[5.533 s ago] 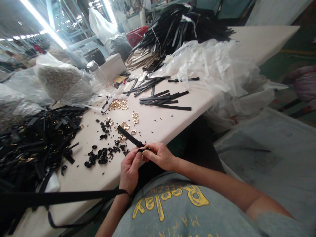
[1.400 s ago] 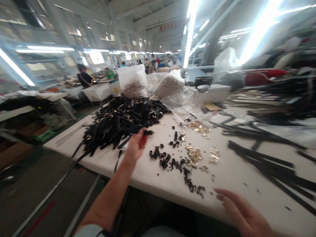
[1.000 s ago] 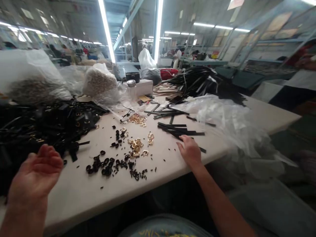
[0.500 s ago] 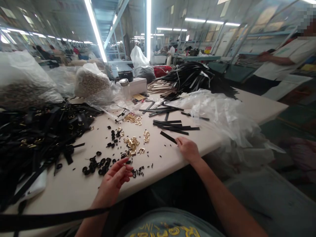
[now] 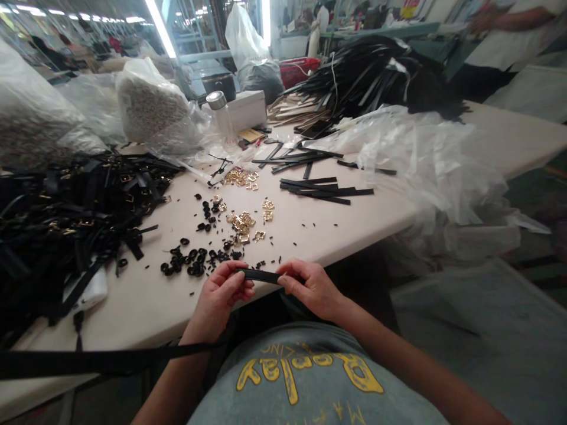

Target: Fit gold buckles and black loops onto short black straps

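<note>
A short black strap (image 5: 262, 275) is stretched between my two hands just over the table's front edge. My left hand (image 5: 224, 286) pinches its left end, and my right hand (image 5: 309, 286) grips the right end between thumb and fingers. Beyond the hands lie gold buckles (image 5: 241, 222) in small heaps, with black rings or loops (image 5: 190, 261) to their left. Tiny black pieces (image 5: 261, 264) are scattered close to the strap. Farther back on the right rests a stack of flat black straps (image 5: 325, 190).
A large tangle of black straps with buckles (image 5: 88, 218) covers the table's left side. Plastic bags (image 5: 153, 103), a glass bottle (image 5: 225, 121) and a white box (image 5: 248, 109) stand behind. Clear plastic sheeting (image 5: 429, 147) hangs over the right edge. A person (image 5: 518, 35) is at the upper right.
My right hand has drawn a black strap from the stack toward my body. My left hand has closed on its other end. The view has tilted downward.
</note>
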`<move>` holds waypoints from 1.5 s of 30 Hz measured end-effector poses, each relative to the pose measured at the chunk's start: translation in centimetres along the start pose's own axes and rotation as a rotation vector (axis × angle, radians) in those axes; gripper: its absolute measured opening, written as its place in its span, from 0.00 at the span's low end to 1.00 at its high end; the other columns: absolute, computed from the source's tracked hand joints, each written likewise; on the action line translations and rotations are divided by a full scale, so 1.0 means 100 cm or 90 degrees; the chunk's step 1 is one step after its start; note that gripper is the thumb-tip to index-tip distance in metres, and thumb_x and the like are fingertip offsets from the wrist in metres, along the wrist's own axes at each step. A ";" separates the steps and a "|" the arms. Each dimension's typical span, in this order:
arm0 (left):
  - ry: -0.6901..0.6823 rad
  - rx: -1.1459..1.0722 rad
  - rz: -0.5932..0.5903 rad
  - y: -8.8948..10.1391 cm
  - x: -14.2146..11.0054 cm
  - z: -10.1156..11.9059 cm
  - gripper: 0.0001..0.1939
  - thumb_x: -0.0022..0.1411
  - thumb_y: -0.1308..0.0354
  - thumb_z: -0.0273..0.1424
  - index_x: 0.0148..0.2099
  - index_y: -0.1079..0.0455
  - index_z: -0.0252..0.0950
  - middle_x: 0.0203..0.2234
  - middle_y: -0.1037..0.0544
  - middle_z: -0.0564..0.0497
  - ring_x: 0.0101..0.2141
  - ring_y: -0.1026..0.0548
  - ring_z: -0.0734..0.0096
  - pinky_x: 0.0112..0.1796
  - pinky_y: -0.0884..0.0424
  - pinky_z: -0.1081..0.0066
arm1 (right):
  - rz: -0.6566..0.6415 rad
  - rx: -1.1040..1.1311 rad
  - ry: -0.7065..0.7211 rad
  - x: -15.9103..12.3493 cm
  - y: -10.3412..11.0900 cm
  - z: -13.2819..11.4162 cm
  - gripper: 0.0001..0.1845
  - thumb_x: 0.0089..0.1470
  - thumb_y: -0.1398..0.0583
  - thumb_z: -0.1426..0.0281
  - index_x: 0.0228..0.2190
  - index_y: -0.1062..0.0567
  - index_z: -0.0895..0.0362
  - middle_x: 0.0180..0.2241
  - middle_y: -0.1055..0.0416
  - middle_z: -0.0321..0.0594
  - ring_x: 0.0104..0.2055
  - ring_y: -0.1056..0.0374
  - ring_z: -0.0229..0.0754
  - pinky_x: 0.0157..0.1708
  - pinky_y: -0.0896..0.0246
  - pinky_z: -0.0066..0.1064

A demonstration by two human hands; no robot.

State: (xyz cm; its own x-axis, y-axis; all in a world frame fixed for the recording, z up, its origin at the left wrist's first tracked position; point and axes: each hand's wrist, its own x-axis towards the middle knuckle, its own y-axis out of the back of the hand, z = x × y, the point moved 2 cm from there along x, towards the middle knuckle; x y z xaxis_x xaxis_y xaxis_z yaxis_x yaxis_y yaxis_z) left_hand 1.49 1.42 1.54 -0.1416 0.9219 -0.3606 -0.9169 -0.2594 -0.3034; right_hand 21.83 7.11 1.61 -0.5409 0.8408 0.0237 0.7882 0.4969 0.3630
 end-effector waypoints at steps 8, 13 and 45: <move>0.009 -0.034 0.006 -0.006 -0.008 -0.001 0.19 0.50 0.29 0.37 0.40 0.31 0.34 0.24 0.21 0.52 0.24 0.22 0.74 0.26 0.28 0.80 | 0.064 -0.023 0.114 -0.006 -0.015 -0.005 0.09 0.54 0.35 0.69 0.40 0.22 0.54 0.36 0.21 0.38 0.38 0.26 0.42 0.41 0.34 0.31; 0.040 -0.057 -0.006 -0.008 -0.009 -0.005 0.21 0.48 0.28 0.37 0.40 0.32 0.35 0.23 0.21 0.51 0.24 0.22 0.73 0.24 0.29 0.80 | 0.077 0.015 0.132 -0.007 -0.019 -0.009 0.11 0.55 0.35 0.69 0.42 0.22 0.55 0.38 0.21 0.39 0.40 0.25 0.42 0.43 0.33 0.31; 0.115 0.099 -0.143 -0.010 -0.013 -0.009 0.17 0.58 0.36 0.42 0.41 0.33 0.36 0.17 0.24 0.53 0.19 0.26 0.69 0.26 0.28 0.73 | 0.467 0.064 0.174 -0.016 0.048 0.013 0.23 0.57 0.37 0.60 0.53 0.31 0.50 0.58 0.33 0.46 0.58 0.34 0.49 0.60 0.41 0.45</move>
State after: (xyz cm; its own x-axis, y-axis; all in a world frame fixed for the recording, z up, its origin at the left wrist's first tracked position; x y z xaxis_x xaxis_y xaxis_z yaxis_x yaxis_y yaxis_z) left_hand 2.93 0.29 1.54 0.1267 0.8816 -0.4547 -0.9657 0.0048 -0.2596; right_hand 26.81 8.44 2.09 0.0855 0.8850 0.4576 0.9874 -0.1367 0.0800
